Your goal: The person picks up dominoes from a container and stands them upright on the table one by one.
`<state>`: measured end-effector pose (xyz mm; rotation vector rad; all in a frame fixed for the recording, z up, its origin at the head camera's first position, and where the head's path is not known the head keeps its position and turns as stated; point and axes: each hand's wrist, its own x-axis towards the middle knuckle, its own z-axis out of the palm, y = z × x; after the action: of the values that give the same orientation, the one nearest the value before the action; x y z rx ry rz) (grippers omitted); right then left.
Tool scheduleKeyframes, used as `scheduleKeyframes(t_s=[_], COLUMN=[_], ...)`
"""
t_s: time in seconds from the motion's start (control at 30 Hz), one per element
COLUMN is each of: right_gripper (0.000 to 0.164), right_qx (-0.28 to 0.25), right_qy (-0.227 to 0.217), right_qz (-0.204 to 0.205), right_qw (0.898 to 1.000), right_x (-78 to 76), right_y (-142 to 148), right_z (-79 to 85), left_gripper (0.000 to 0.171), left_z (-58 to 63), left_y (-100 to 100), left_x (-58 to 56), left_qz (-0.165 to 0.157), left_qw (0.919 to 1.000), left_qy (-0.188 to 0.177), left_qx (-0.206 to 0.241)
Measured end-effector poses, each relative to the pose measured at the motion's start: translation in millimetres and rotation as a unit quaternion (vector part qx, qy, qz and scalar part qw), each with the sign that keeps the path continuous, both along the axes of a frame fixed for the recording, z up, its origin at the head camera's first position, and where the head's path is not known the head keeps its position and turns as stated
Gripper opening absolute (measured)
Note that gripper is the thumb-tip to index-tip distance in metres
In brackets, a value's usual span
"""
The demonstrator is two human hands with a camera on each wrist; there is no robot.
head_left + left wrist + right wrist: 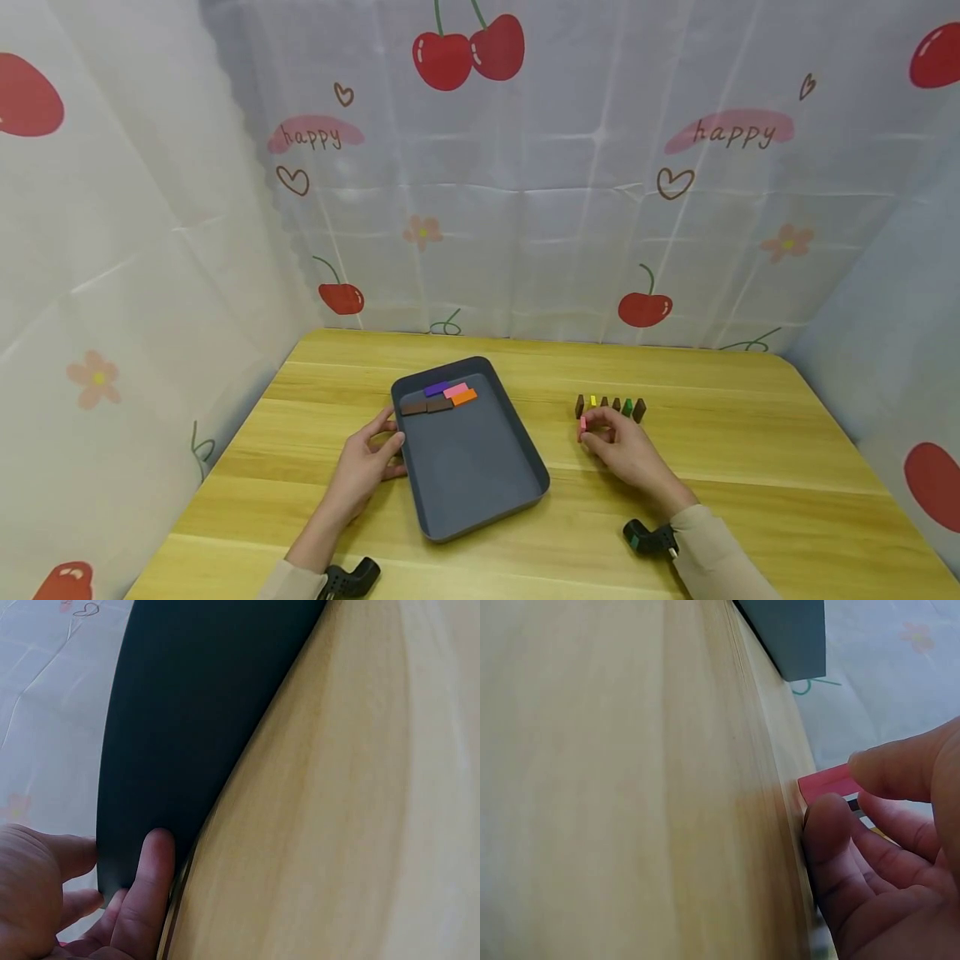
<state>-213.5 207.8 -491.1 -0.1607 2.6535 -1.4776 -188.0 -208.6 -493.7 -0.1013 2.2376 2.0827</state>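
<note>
On the left of the table, my left hand [359, 469] grips the left side of a dark grey rectangular tray [472, 475], its fingers against the outer wall in the left wrist view. Inside the tray's far end lie flat small blocks: purple [437, 389], pink [456, 390], orange [465, 397] and two dark brown [439, 404]. To the right of the tray, my right hand [626, 450] pinches a small pink block [829, 782] between thumb and fingers, at the near side of a row of upright blocks. That row includes a yellow block [592, 402], a green block [627, 407] and several dark brown ones [640, 410].
The wooden table [720, 417] runs back to a hanging cloth [517, 250] printed with cherries. More cloth hangs at both sides. Black devices [647, 537] are attached at both wrists.
</note>
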Motion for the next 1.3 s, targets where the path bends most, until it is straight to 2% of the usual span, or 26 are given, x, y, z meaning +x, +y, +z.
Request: scheduleKeyframes(t_s=[0.33,0.6,0.77,0.93,1.1,1.3], right_gripper=[0.033,0.033,0.035,0.036,0.036,0.035], right_qx=[-0.003,0.015,0.0,-0.023,-0.017,-0.019], right_qy=[-0.007,0.042,0.047,0.052,0.074,0.07], right_qz=[-0.005,-0.006,-0.004,0.015,0.043,0.07], right_qw=[1.0,0.999,0.999,0.998,0.996,0.995], right_x=[2.4,2.9,6.1,9.4,7.9,3.0], right_y=[-1.1,-1.5,-5.9,-17.0,-30.7,-50.8], right_z=[4.2,11.2,18.3,29.7,37.9,43.8], left_gripper=[0.059,0.059,0.059,0.059,0.06,0.06], left_z=[-1.8,-3.3,-5.9,-5.2,-2.2,-2.3], left_y=[-0.7,-1.2,-1.2,-0.8,-1.0,-1.8], left_x=[1.5,3.4,4.4,0.7,-2.9,-3.5], left_qz=[0.003,0.004,0.006,0.001,-0.001,-0.002], left_qw=[1.0,1.0,1.0,1.0,1.0,1.0], left_qy=[-0.002,-0.001,-0.002,-0.002,-0.002,-0.003], left_qx=[0.002,0.002,0.001,0.003,0.002,-0.001])
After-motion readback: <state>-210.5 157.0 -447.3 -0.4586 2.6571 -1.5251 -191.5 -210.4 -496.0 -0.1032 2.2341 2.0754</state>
